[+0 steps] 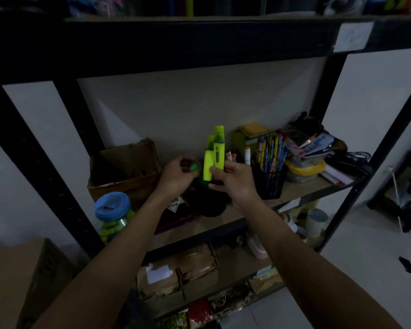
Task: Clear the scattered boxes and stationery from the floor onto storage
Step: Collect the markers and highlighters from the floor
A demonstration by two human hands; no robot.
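Gripping two yellow highlighters [213, 157] upright in right hand [233, 180], left hand [176, 175] pinching green cap [194, 167] beside; risking slip onto dark cup [211, 205] below.

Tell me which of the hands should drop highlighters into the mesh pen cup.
Right hand: it grips both yellow highlighters beside the mesh pen cup. Left hand sits farther away, pinching something green.

Right hand [235, 180] grips two upright yellow plastic highlighters [214, 154] before a black metal shelf [301, 186]; left hand [176, 174] pinches a small green cap [194, 167]. Black mesh pencil holder [269, 178] stands just right.
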